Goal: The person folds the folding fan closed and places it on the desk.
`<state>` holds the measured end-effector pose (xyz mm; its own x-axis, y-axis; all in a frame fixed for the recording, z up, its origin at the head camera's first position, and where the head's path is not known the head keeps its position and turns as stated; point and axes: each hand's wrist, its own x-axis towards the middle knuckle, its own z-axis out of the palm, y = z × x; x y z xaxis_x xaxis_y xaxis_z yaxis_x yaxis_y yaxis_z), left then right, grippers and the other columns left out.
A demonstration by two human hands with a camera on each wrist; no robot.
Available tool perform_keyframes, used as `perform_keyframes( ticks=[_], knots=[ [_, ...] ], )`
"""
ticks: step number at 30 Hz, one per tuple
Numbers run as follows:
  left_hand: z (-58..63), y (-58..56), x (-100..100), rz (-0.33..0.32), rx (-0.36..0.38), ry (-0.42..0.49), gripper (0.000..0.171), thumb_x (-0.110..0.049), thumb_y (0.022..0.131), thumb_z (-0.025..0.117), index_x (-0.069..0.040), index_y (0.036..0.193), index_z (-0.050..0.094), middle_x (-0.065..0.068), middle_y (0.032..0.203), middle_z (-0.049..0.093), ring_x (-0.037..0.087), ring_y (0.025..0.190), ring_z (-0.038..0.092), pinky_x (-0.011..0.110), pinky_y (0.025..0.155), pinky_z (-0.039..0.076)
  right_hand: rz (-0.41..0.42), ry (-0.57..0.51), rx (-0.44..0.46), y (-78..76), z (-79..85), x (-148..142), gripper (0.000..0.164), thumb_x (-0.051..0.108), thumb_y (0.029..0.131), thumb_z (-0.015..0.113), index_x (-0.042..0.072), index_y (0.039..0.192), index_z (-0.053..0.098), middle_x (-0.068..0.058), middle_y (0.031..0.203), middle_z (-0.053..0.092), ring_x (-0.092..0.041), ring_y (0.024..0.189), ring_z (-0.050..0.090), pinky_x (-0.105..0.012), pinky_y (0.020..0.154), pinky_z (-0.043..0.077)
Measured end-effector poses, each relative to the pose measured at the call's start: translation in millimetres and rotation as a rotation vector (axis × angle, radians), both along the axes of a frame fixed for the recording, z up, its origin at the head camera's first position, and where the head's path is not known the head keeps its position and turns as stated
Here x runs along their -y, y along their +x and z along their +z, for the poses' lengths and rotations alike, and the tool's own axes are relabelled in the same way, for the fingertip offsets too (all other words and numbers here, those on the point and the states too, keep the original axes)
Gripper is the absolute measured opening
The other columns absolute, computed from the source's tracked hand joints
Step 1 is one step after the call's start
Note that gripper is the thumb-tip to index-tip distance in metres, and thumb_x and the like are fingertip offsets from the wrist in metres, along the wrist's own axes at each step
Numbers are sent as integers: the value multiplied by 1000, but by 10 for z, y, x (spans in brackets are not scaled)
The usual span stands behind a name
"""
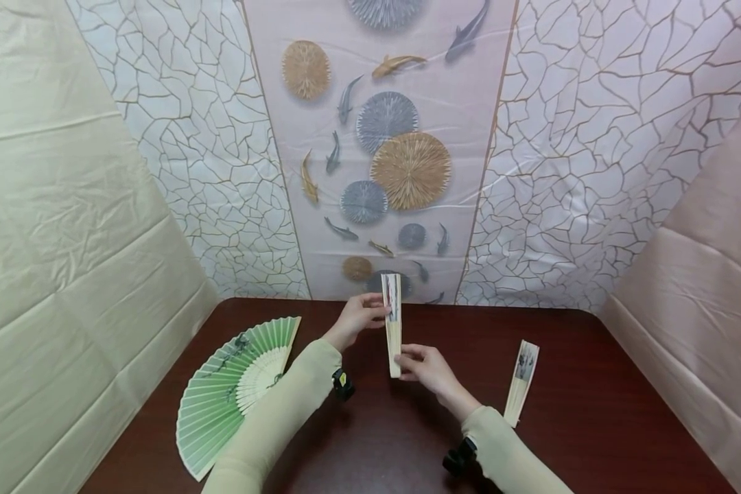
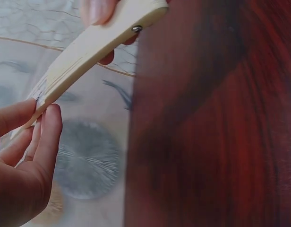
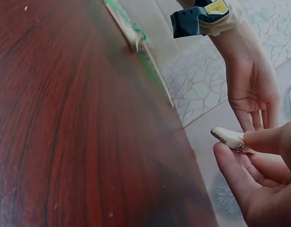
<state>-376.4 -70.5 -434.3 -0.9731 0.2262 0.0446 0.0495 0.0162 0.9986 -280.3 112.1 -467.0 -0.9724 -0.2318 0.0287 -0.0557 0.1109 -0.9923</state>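
A folded hand fan (image 1: 394, 339) stands nearly upright above the table, its pale ribs at the bottom and a printed white part on top. My left hand (image 1: 359, 319) pinches its upper part between thumb and fingers. Near the lower end, my right hand (image 1: 431, 372) grips the ribs. In the left wrist view the metal rivet shows on the folded fan (image 2: 96, 49), close to the right hand's fingers. The right wrist view shows the rivet end of the folded fan (image 3: 229, 138) between the right thumb and fingers.
A green fan (image 1: 213, 401) lies spread on the left of the dark red table (image 1: 377, 439), partly behind the left sleeve. Another folded fan (image 1: 521, 384) lies on the right. Patterned cloth (image 1: 383, 171) hangs behind the table, with plain cloth at both sides.
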Motion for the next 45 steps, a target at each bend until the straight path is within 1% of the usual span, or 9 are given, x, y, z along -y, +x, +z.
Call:
perform_keyframes(
  ticks=[3, 7, 10, 15, 21, 28, 32, 38, 45],
  knots=[
    [-105, -11, -5, 8, 13, -22, 47, -8, 95, 70, 2, 139, 56, 17, 113, 68, 23, 95, 70, 41, 87, 60, -25, 33, 25, -18, -61, 6, 36, 4, 100, 60, -17, 130, 56, -27, 116, 66, -27, 88, 71, -38, 76, 62],
    [-212, -23, -21, 18, 36, -49, 45, -9, 96, 69, 0, 138, 58, 16, 110, 70, 21, 91, 71, 40, 84, 60, -55, 82, 50, -27, -124, 14, 34, 3, 100, 58, -16, 129, 57, -26, 116, 66, -30, 92, 71, -40, 78, 62],
    [-280, -24, -40, 16, 47, -66, 44, -8, 96, 69, 2, 138, 58, 17, 109, 70, 22, 90, 71, 40, 84, 61, -51, 104, 59, -30, -164, 10, 35, 2, 100, 57, -15, 130, 57, -24, 115, 67, -31, 97, 70, -40, 80, 61],
    [-375, -4, -60, 2, 61, -87, 46, -8, 97, 67, 5, 139, 55, 19, 111, 69, 25, 94, 71, 42, 85, 60, -17, 122, 53, -28, -206, -6, 36, 0, 98, 58, -17, 130, 56, -20, 107, 68, -30, 95, 69, -41, 80, 61],
    [-435, 17, -74, -1, 86, -104, 48, -8, 97, 67, 6, 141, 52, 20, 113, 67, 31, 99, 70, 47, 88, 59, -4, 147, 54, -17, -232, -25, 36, -3, 97, 58, -19, 129, 55, -23, 108, 68, -31, 96, 69, -42, 79, 61],
    [-523, -1, -86, 6, 101, -128, 48, -6, 96, 68, 7, 140, 53, 18, 109, 68, 26, 93, 71, 39, 81, 61, 37, 176, 46, -11, -259, -33, 39, -5, 97, 57, -24, 130, 49, -30, 112, 65, -37, 98, 68, -43, 79, 61],
    [-585, -18, -79, 4, 116, -150, 46, -6, 96, 67, 6, 139, 54, 15, 107, 69, 23, 88, 71, 35, 77, 62, 21, 212, 57, -9, -288, -24, 41, -2, 96, 60, -21, 131, 51, -26, 113, 66, -34, 95, 69, -42, 77, 61],
    [-619, 5, -68, -9, 136, -177, 47, -5, 97, 66, 5, 141, 52, 15, 110, 66, 23, 90, 70, 35, 78, 62, 10, 264, 64, 1, -304, -10, 40, 0, 98, 58, -18, 133, 51, -30, 122, 63, -32, 93, 70, -40, 77, 61],
    [-629, 2, -65, -16, 123, -211, 49, -4, 96, 68, 7, 140, 51, 20, 114, 65, 28, 96, 70, 35, 78, 62, -32, 292, 54, -2, -287, 15, 39, -1, 96, 58, -16, 131, 55, -25, 117, 66, -29, 86, 70, -41, 76, 61]
  ],
)
